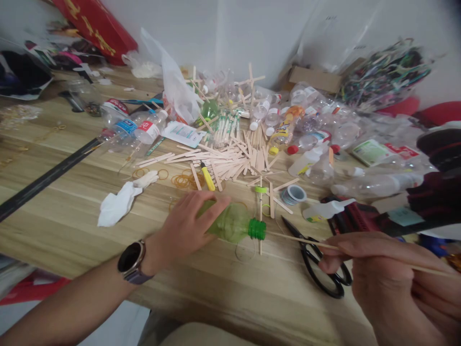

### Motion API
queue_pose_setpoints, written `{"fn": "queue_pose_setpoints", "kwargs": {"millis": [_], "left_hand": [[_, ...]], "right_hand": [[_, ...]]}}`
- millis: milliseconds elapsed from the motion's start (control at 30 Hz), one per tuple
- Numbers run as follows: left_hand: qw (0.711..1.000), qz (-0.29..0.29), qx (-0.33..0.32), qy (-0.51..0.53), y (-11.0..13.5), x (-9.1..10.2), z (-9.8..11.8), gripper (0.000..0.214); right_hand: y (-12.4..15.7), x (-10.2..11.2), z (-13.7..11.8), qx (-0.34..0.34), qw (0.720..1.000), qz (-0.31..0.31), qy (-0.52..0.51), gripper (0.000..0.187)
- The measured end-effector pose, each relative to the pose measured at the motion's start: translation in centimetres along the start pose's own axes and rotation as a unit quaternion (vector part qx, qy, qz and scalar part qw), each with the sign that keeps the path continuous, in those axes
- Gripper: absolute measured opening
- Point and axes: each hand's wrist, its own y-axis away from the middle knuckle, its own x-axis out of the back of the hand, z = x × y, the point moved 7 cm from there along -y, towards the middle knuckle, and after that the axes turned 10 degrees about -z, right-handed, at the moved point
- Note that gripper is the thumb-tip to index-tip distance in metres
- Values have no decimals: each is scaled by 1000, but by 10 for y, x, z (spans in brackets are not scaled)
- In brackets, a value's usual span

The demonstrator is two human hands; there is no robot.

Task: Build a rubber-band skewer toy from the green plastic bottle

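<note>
Closest to my camera, the right hand (pixel 392 288) has its grip pinched on a thin wooden stick (pixel 302 239), thumb and fingers along its length, with the far tail running past the knuckles. Ahead of it, the left hand (pixel 189 218) has its grip wrapped over the body of a green plastic bottle (pixel 234 223), which lies sideways at the near middle of the wooden surface (pixel 223 293). I cannot tell whether the stick's tip has entered the mouth or only sits at its edge.

To do this well, I would steady the bottle with the left hand without squeezing its thin wall, bring the stick level with the threaded neck (pixel 257 229), and advance it in short pushes, pinching nearer the tip if it bends. The black scissors (pixel 322 269) lie beneath the stick's line, so I would hold the knuckles clear of them.

The bottle's long axis runs left to right, its uncapped mouth facing right and its base end hidden by the left hand. The stick lies nearly along that axis, pointing left and slightly away from me.
</note>
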Motion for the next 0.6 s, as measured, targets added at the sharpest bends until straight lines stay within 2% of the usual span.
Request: {"fn": "queue_pose_setpoints", "kwargs": {"millis": [600], "left_hand": [[1000,-4,3,1,0,-1,0,48]], "right_hand": [[2,1,-4,13,1000,4,12,21]]}}
